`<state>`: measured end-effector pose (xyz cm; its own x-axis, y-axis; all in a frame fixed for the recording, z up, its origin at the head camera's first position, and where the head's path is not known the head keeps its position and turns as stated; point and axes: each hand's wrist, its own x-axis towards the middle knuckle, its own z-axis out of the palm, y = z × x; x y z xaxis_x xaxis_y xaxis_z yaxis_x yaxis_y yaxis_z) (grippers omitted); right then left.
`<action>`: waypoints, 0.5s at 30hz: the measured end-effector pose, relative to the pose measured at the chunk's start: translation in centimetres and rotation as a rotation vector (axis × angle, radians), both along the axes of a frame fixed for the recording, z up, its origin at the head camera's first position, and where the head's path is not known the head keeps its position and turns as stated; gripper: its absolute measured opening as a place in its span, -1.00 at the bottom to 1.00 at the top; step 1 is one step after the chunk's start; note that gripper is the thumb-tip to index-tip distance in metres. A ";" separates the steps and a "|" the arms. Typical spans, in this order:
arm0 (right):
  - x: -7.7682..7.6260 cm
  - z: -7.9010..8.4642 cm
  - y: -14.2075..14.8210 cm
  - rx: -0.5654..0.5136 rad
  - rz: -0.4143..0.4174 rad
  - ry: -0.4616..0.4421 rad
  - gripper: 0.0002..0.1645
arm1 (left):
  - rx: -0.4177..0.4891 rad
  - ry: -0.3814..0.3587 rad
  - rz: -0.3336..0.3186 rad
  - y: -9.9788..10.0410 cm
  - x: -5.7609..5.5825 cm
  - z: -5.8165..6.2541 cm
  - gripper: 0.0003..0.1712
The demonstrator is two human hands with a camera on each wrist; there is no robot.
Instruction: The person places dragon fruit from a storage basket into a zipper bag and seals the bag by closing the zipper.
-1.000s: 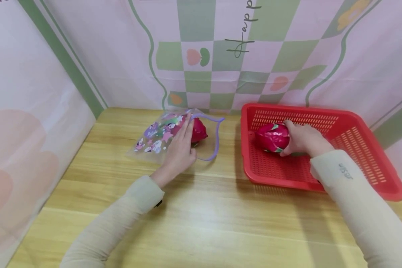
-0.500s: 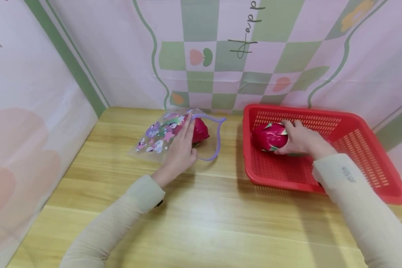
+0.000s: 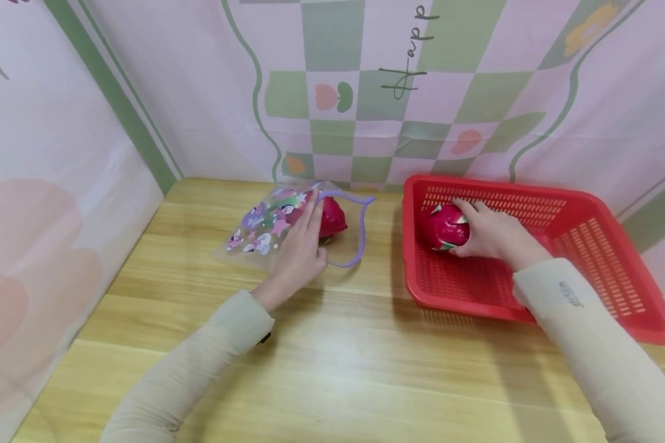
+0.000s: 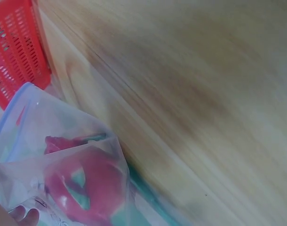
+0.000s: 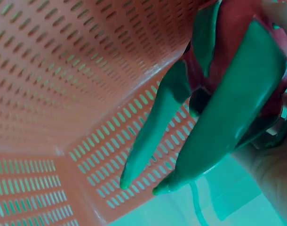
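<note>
My left hand (image 3: 298, 255) lies with straight fingers on a clear zip bag (image 3: 263, 224) printed with cartoon figures and edged in purple. Inside the bag, partly covered by the hand, is a red dragon fruit (image 3: 334, 218); the left wrist view shows this dragon fruit (image 4: 94, 183) through the plastic. Over at the red plastic basket (image 3: 410, 271), my right hand (image 3: 495, 234) grips a second dragon fruit (image 3: 446, 229), thumb and fingers around its near side. Long green scales of that dragon fruit (image 5: 228, 103) point down toward the basket's slotted wall in the right wrist view.
A wooden table (image 3: 332, 363) carries the bag on the left and the basket on the right, with a strip of bare wood between them. Behind stands a printed cloth (image 3: 377, 135) in green and white checks, and another cloth (image 3: 77, 154) hangs along the left side.
The right hand has shifted slightly left within the basket, and the dragon fruit in its grip has turned. The left hand has stayed on the bag.
</note>
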<state>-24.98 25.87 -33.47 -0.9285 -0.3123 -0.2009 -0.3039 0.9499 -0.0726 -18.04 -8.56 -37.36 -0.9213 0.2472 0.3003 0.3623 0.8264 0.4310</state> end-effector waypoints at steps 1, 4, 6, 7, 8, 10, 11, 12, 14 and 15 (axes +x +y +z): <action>0.0 0.0 0.1 0.002 -0.004 0.004 0.24 | 0.002 0.000 -0.001 0.0 0.0 0.0 0.05; 0.1 0.1 0.3 0.002 0.000 0.030 0.25 | 0.006 0.009 0.003 0.0 -0.1 0.0 0.03; 0.2 0.3 0.4 -0.004 -0.002 0.054 0.25 | 0.005 0.018 0.006 0.0 -0.2 0.0 0.01; 0.2 0.4 0.5 -0.007 -0.001 0.067 0.25 | 0.004 0.024 0.008 0.0 -0.2 0.0 0.00; 0.2 0.6 0.5 -0.016 -0.004 0.078 0.25 | 0.005 0.029 0.009 -0.1 -0.1 0.0 -0.01; 0.3 0.9 0.5 -0.036 -0.014 0.104 0.25 | 0.005 0.034 0.008 -0.1 -0.1 0.0 -0.01; 0.4 1.1 0.4 -0.045 -0.020 0.119 0.25 | 0.002 0.036 0.008 -0.1 0.0 0.0 -0.01; 0.5 1.4 0.4 -0.053 -0.025 0.132 0.24 | 0.001 0.038 0.007 -0.1 0.0 0.1 -0.01; 0.7 1.8 0.4 -0.064 -0.036 0.158 0.22 | 0.001 0.038 0.006 -0.2 0.1 0.1 0.00; 0.8 2.0 0.4 -0.070 -0.045 0.171 0.21 | 0.000 0.037 0.004 -0.2 0.1 0.1 0.00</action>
<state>-24.18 26.23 -31.46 -0.9605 -0.2775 -0.0186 -0.2748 0.9572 -0.0903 -17.96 -8.72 -37.29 -0.9107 0.2432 0.3339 0.3743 0.8279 0.4178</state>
